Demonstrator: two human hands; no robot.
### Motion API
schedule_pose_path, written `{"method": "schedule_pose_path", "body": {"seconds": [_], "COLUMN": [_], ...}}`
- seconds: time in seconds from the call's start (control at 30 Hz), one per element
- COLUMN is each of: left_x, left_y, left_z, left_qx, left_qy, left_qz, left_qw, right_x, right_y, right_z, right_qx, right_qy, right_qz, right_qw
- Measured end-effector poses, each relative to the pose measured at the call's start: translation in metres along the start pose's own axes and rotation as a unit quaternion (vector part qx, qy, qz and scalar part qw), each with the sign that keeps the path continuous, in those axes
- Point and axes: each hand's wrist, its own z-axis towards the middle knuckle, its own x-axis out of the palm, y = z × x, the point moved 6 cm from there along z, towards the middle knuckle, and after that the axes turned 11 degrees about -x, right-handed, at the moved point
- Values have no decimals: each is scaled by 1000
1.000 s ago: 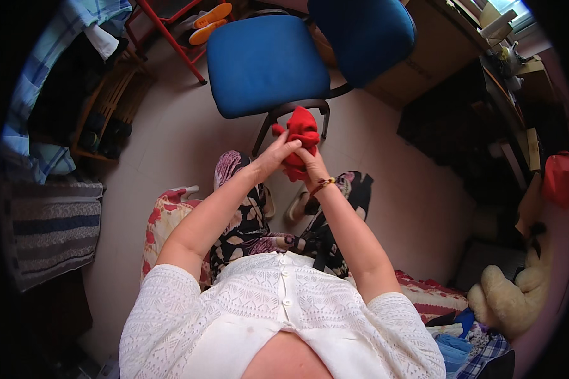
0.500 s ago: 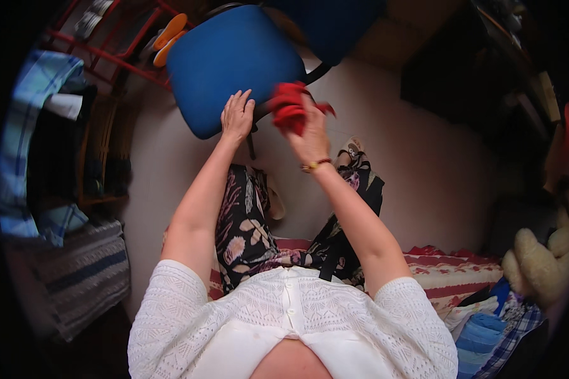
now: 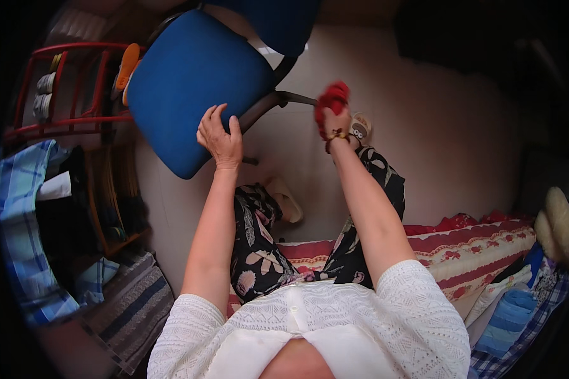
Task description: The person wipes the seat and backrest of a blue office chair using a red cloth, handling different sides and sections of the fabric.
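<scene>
A bunched red cloth (image 3: 332,98) is in my right hand (image 3: 337,122), held out over the floor to the right of a blue office chair. That hand wears a beaded bracelet, and motion blurs it a little. My left hand (image 3: 220,139) is at the near right edge of the blue chair seat (image 3: 199,82), its fingers apart and nothing in them. Whether it touches the seat I cannot tell. The dark chair leg (image 3: 291,98) reaches out between the seat and the red cloth.
A red metal rack (image 3: 76,119) with shoes stands at the far left. Nearer on that side are a wooden shelf (image 3: 104,196) and a striped mat (image 3: 129,309). Behind my legs lies a red-and-cream bedcover (image 3: 474,249), with folded cloths and a plush toy at its right.
My right hand has carried the red cloth away from the seat's edge to the right. My view has shifted, so the chair sits further left. The left hand's fingers have curled slightly.
</scene>
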Motion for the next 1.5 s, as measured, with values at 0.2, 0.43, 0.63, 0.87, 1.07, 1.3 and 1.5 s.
{"method": "schedule_pose_path", "body": {"seconds": [0.2,0.43,0.63,0.87,1.07,1.3,1.5], "left_x": [23,46,22,29,26,28,27], "left_y": [-18,-62,-40,-55,-51,-47,-40], "left_z": [11,2,3,-3,-4,-2,4], "left_qx": [-6,15,4,12,20,11,-9], "left_qy": [8,26,14,34,24,15,7], "left_qz": [7,66,92,94,98,100,98], "left_qw": [1000,997,996,995,995,995,995], "right_x": [71,-51,80,67,122,126,77], "right_y": [87,-169,-25,-143,-173,-12,-10], "right_z": [-44,15,21,94,8,-91,-115], "right_qx": [-316,238,-151,101,416,312,273], "right_qy": [178,-261,140,178,-18,165,106], "right_qz": [-51,-155,121,-50,524,758,323], "right_qw": [931,922,971,978,743,548,900]}}
